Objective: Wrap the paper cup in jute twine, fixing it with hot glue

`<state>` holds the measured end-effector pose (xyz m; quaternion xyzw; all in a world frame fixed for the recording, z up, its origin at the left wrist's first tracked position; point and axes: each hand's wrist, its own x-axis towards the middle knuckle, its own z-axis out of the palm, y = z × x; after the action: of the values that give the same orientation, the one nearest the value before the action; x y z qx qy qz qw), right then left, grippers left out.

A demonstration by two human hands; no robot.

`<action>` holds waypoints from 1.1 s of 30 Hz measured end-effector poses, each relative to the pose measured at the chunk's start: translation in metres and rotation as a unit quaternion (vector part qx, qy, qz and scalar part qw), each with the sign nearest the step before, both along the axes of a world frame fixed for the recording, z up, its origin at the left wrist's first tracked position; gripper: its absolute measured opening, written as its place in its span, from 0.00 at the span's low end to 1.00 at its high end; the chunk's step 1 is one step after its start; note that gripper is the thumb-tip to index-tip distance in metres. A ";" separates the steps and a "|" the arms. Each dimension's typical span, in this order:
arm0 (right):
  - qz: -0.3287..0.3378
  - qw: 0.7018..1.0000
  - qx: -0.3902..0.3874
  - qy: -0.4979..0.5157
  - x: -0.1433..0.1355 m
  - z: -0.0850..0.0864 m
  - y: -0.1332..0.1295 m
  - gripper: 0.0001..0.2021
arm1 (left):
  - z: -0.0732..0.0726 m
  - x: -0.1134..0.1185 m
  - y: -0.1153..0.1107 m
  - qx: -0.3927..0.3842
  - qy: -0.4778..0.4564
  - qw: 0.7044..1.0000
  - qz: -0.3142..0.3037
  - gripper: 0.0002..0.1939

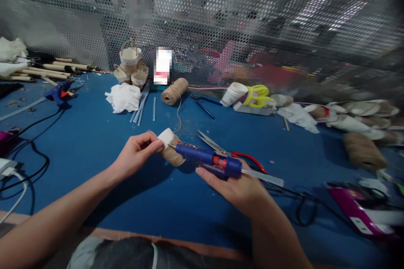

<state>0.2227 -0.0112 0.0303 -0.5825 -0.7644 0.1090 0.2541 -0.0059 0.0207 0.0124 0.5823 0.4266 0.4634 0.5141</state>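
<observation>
My left hand (139, 151) pinches the rim side of a small white cup (166, 136) whose lower part is wrapped in brown twine (173, 155). The cup lies tilted on its side above the blue table. My right hand (233, 183) is wrapped round a blue glue gun (208, 157), with a clear glue stick (263, 176) sticking out of its back. The gun's metal nozzle is at the cup, close to my left fingertips. A strand of twine runs from the cup to a twine spool (175, 91) behind it.
Open scissors with red handles (249, 157) lie beyond the glue gun. Pliers (205, 105), glue sticks (142, 105), white tissue (123, 97) and wrapped cups (131, 61) stand further back. Another glue gun (59, 93) is at left; a large twine roll (364, 151) and cables are at right.
</observation>
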 end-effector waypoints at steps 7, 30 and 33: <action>0.003 0.999 0.003 -0.032 0.002 0.003 0.004 0.14 | 0.000 0.000 0.000 0.002 -0.001 1.000 -0.002 0.10; 0.042 0.999 -0.011 -0.028 0.006 0.016 0.005 0.13 | 0.003 -0.001 0.000 0.031 0.004 0.999 -0.017 0.12; 0.018 0.999 -0.024 -0.028 0.010 0.013 0.004 0.17 | 0.002 -0.002 0.000 0.032 0.013 0.999 -0.023 0.11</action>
<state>0.2324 -0.0076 0.0432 -0.5777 -0.7784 0.1154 0.2168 -0.0078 0.0209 0.0147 0.6142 0.4042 0.4573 0.5002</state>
